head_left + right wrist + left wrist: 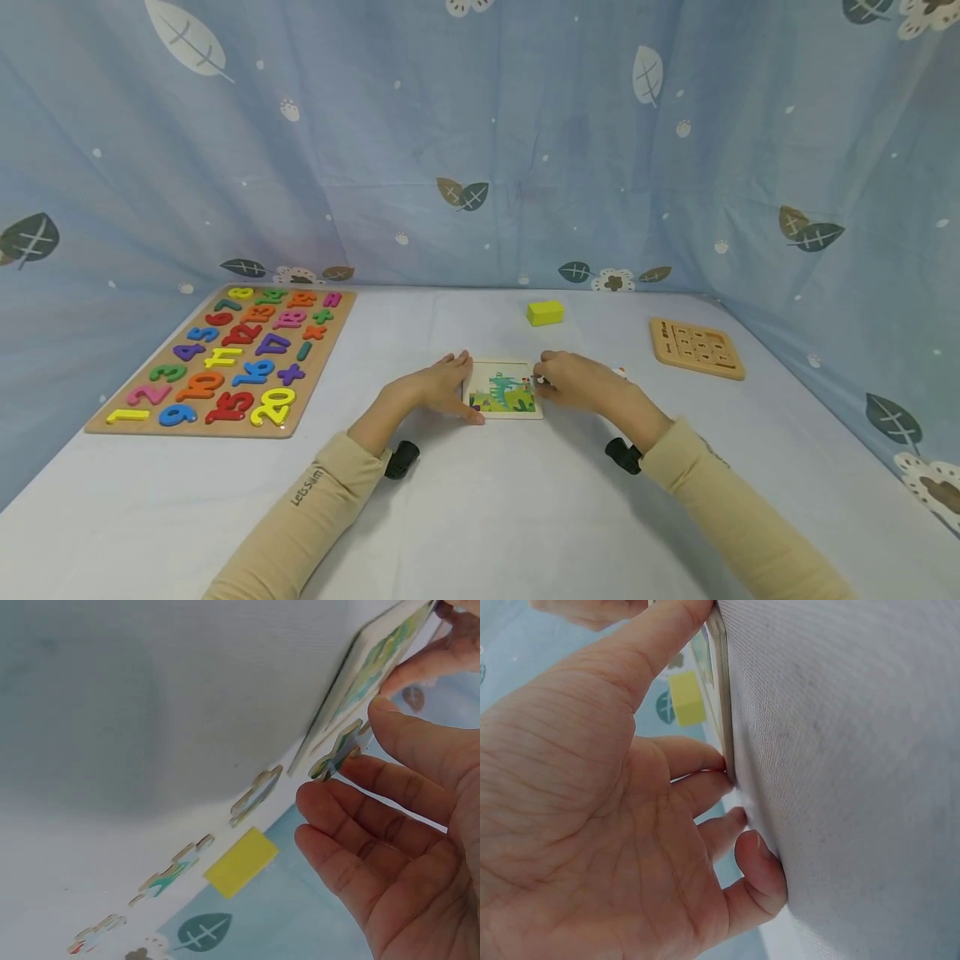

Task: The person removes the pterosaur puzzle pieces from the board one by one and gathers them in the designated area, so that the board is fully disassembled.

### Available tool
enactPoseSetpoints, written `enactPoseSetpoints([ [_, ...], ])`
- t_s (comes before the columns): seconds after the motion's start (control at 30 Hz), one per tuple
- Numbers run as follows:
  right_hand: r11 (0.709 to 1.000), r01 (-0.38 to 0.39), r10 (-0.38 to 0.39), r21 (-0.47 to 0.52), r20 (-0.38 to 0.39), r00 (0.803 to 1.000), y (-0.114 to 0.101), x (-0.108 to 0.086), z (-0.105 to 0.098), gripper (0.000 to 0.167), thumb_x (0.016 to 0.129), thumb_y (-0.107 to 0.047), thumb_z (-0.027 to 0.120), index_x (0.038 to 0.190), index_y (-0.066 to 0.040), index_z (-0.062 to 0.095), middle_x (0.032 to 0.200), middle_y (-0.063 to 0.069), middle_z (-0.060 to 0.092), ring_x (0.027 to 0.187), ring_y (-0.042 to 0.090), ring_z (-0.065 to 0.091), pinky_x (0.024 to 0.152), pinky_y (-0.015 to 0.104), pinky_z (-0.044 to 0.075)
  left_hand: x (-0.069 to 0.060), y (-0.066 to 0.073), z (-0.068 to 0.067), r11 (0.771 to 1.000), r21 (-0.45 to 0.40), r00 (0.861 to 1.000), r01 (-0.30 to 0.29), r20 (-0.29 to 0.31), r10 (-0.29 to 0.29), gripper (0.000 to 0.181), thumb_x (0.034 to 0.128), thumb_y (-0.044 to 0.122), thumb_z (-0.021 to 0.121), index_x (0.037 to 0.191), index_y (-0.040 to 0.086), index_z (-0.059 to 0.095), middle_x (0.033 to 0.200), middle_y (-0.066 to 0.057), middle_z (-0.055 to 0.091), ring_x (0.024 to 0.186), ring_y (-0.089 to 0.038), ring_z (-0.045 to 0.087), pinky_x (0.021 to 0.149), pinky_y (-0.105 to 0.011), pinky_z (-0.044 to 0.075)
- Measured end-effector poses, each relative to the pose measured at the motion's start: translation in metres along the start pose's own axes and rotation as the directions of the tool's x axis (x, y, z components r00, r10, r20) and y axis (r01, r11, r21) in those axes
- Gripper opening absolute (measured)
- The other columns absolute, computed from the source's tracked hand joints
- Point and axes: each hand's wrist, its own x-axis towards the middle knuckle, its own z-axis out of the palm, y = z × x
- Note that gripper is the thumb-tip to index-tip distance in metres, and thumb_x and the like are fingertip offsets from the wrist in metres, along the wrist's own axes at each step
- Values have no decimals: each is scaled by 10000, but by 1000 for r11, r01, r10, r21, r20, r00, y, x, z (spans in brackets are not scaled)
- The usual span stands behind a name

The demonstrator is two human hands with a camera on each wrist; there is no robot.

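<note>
A small wooden jigsaw tray (501, 362) lies on the white cloth, with a green dinosaur picture (507, 395) partly filling it and a bare strip at its far side. My left hand (437, 387) holds the tray's left side, thumb at the near corner and fingertips at the far one. At the tray's right edge, my right hand (573, 383) pinches a jigsaw piece (343, 750) between thumb and index finger. This piece is tilted and close above the tray. Several loose pieces, including a pale blue one (256, 796) and a greenish one (174, 876), lie beyond the right hand.
A yellow block (545, 313) stands behind the tray. To the left lies a large board (318, 358) of coloured numbers and signs. A wooden number puzzle (663, 343) sits at the right. Behind the table hangs a blue patterned curtain (525, 150).
</note>
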Motion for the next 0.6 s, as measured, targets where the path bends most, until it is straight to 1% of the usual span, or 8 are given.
enactPoseSetpoints([
  [0.2,1000,-3,3,0,-8,1000,4,-6,4,122,902,-118,663,972,-23,693,802,16,573,643,84,444,573,191,399,1,-1,1,1000,6,1000,7,-1,-7,1063,825,483,717,1530,-20,101,1622,-154,39,1500,-338,37,1206,-490,139],
  [0.43,1000,3,-3,-10,-14,1000,10,-11,8,104,896,-108,669,949,-21,689,795,15,571,639,82,431,566,187,386,2,-2,1,1000,-16,1000,10,6,-10,1070,816,484,726,1533,-9,103,1624,-141,35,1504,-322,24,1213,-476,121],
  [0.5,1000,7,-7,-13,-17,1000,11,-12,9,97,893,-103,672,940,-19,688,793,17,573,637,81,433,565,186,390,4,-4,2,1000,-17,1000,0,4,0,1100,797,524,727,1533,-8,107,1624,-145,36,1503,-327,19,1212,-484,114],
  [0.6,1000,11,-11,-14,-15,1000,13,-14,10,108,890,-100,676,951,-12,687,819,28,591,653,81,447,578,192,408,2,-3,1,1000,-24,1000,-4,3,4,1121,783,547,729,1531,-15,113,1623,-151,42,1503,-331,24,1211,-485,116],
])
